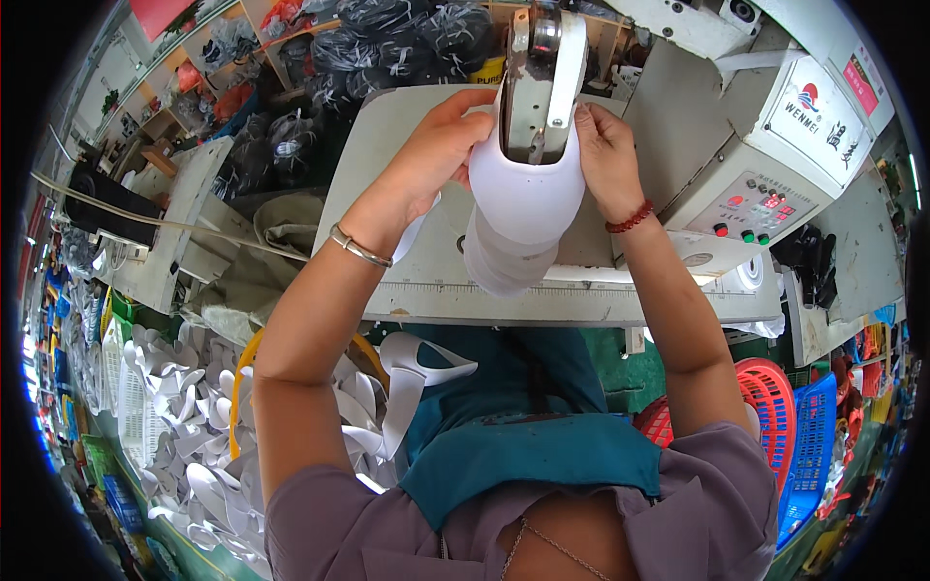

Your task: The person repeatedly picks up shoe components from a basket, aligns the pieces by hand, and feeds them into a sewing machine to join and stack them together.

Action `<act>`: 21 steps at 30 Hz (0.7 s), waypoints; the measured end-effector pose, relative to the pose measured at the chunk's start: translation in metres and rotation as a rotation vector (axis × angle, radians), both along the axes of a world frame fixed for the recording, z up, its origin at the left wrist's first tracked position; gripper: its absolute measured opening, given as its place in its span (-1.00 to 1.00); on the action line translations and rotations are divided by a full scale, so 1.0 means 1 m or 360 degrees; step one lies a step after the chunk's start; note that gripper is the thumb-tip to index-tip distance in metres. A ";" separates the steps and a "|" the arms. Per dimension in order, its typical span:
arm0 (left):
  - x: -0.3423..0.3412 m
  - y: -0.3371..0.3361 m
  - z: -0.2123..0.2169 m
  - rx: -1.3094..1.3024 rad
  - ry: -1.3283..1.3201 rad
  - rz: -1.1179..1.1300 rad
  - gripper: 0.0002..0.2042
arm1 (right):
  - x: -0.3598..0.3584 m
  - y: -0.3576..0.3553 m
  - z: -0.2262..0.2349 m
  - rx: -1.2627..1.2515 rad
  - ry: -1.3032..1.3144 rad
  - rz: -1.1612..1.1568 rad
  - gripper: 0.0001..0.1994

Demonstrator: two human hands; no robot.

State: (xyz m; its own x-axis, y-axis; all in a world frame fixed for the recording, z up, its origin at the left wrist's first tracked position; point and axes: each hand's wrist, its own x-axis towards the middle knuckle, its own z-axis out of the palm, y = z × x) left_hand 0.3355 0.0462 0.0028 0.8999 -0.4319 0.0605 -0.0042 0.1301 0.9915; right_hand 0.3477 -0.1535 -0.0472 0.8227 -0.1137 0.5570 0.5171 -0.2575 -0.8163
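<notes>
A white shoe upper (528,198) sits under the head of a machine (533,82), its opening around the metal working part. My left hand (444,145) grips the upper's left edge, thumb and fingers closed, though some fingertips are hidden behind it. On the opposite edge, my right hand (608,160) pinches the material near the machine head. More white uppers (509,263) hang in an overlapping row below the held one, over the front of the pale worktable (436,290). Another white piece shows partly beside my left wrist.
White uppers (208,484) lie heaped at lower left, by a yellow hoop-shaped handle (242,387). A control box (746,203) with buttons stands right of my right hand. Red (765,407) and blue (809,455) baskets are at lower right. Black plastic bags (387,44) are piled behind the table.
</notes>
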 end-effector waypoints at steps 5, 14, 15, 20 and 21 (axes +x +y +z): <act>0.002 0.014 -0.015 0.0358 -0.0099 0.0025 -0.65 | -0.002 -0.002 -0.013 -0.0221 -0.0182 -0.0160 -0.68; 0.045 0.090 -0.153 0.1923 -0.0974 0.0649 -0.68 | -0.049 -0.005 -0.023 0.0199 0.0308 0.0130 -0.82; 0.048 0.089 -0.156 0.1954 -0.0810 0.0732 -0.70 | -0.051 -0.005 -0.025 0.0278 0.0230 0.0157 -0.81; 0.052 0.079 -0.147 0.2198 -0.0485 0.0637 -0.72 | -0.067 -0.006 -0.016 0.0226 0.0210 0.0155 -0.83; 0.050 0.080 -0.149 0.2215 -0.0634 0.0575 -0.72 | -0.070 -0.005 -0.012 0.0282 0.0252 0.0168 -0.83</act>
State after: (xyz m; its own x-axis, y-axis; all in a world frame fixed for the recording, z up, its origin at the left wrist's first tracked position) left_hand 0.3854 0.1260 -0.1458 0.9920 -0.1113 0.0588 -0.1223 -0.9624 0.2427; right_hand 0.2773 -0.1586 -0.0594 0.9105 -0.1068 0.3994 0.3957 -0.0544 -0.9167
